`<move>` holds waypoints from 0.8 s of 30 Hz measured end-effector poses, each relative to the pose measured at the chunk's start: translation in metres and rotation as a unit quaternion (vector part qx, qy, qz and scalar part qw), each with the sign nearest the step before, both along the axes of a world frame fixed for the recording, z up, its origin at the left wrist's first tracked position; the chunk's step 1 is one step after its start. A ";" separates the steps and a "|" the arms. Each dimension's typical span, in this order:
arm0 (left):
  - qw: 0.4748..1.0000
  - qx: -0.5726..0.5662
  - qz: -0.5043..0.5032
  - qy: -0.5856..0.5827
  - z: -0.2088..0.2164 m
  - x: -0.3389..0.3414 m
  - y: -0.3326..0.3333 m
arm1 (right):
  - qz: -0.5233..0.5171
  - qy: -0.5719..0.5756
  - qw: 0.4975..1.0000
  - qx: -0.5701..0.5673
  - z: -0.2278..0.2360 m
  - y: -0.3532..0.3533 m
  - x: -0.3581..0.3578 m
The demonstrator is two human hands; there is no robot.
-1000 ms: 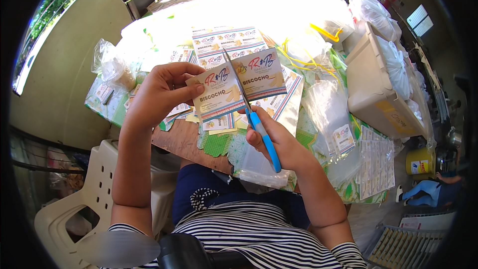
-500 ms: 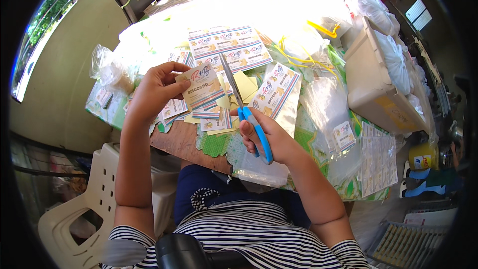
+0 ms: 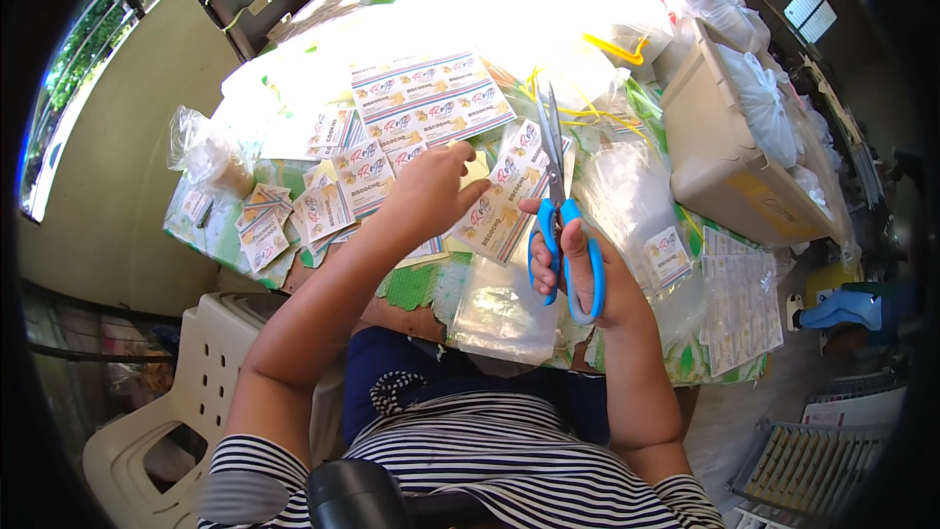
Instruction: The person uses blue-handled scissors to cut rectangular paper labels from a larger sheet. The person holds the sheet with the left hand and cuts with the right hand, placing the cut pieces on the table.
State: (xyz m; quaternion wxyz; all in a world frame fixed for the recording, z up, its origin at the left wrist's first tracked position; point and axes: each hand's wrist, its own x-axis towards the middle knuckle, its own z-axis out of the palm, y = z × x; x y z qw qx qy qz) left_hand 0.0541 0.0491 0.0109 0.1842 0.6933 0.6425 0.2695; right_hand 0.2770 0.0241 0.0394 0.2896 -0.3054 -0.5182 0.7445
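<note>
Blue-handled scissors [image 3: 560, 225] in the right hand [image 3: 578, 264], printed label sheet [image 3: 494, 211] just beyond the left hand [image 3: 431, 191].

Right-hand fingers [image 3: 580, 255] are threaded through the blue loops and closed around them, and the blades point up and away, nearly shut. The left hand reaches forward with its fingers loosely curled, the tips touching the label sheet that lies on the counter [image 3: 411, 284] between the two hands; whether they pinch it I cannot tell. More cut labels [image 3: 323, 206] lie scattered to the left of those fingers, an uncut sheet [image 3: 431, 98] lies beyond them, and clear plastic bags [image 3: 504, 299] sit just below the scissors. As I judge it, the risks are the blade tips meeting the left fingertips so close by, and a loosely held sheet sliding so a cut runs crooked through the print.
</note>
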 end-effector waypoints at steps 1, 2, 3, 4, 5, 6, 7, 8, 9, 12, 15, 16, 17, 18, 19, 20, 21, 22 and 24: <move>0.999 -0.033 0.004 0.043 -0.001 0.011 0.005 | -0.008 0.009 1.000 -0.012 0.001 0.000 0.004; 0.994 -0.070 0.009 0.087 -0.002 0.022 0.010 | -0.013 0.010 1.000 -0.002 0.001 -0.001 0.008; 0.986 -0.104 0.012 0.131 -0.003 0.029 0.014 | -0.021 0.007 1.000 0.003 0.001 -0.001 0.012; 0.988 -0.110 0.012 0.108 -0.003 0.031 0.017 | -0.030 0.004 1.000 0.007 0.001 -0.002 0.017; 0.990 -0.114 0.010 0.087 -0.004 0.032 0.018 | -0.030 0.002 1.000 0.008 0.001 -0.003 0.021; 0.991 -0.118 0.012 0.066 -0.005 0.032 0.019 | -0.035 0.002 0.999 0.001 0.000 -0.003 0.025; 0.993 -0.111 0.019 0.043 -0.006 0.032 0.020 | -0.040 0.002 0.999 -0.005 -0.001 -0.004 0.028; 0.994 -0.107 0.017 -0.006 -0.007 0.029 0.020 | -0.040 0.005 0.999 -0.007 -0.003 -0.004 0.032; 0.993 -0.102 0.015 -0.056 -0.007 0.024 0.020 | -0.042 0.002 0.999 -0.009 -0.004 -0.005 0.034; 0.975 -0.100 0.012 -0.200 -0.004 0.004 0.018 | -0.029 -0.004 1.000 0.003 -0.009 -0.007 0.041; 0.945 -0.112 -0.005 -0.308 0.007 -0.027 0.008 | 0.003 -0.047 0.999 0.026 -0.010 -0.013 0.046; 0.939 -0.114 -0.005 -0.324 0.013 -0.038 0.002 | 0.018 -0.071 0.997 0.034 -0.010 -0.016 0.047; 0.930 -0.115 -0.012 -0.349 0.019 -0.048 -0.006 | 0.030 -0.104 0.993 0.037 -0.009 -0.017 0.046; 0.924 -0.129 -0.009 -0.360 0.026 -0.058 -0.011 | 0.048 -0.127 0.988 0.077 -0.008 -0.017 0.045; 0.917 -0.138 -0.012 -0.374 0.035 -0.067 -0.016 | 0.064 -0.160 0.979 0.110 -0.006 -0.017 0.043; 0.909 -0.151 -0.010 -0.389 0.043 -0.075 -0.022 | 0.080 -0.192 0.968 0.143 -0.004 -0.017 0.040; 0.913 -0.140 -0.012 -0.384 0.051 -0.081 -0.027 | 0.096 -0.207 0.962 0.148 -0.002 -0.016 0.037; 0.916 -0.135 -0.005 -0.377 0.059 -0.086 -0.032 | 0.111 -0.223 0.956 0.152 0.001 -0.016 0.034; 0.918 -0.121 -0.013 -0.378 0.073 -0.092 -0.040 | 0.130 -0.236 0.948 0.171 0.005 -0.013 0.024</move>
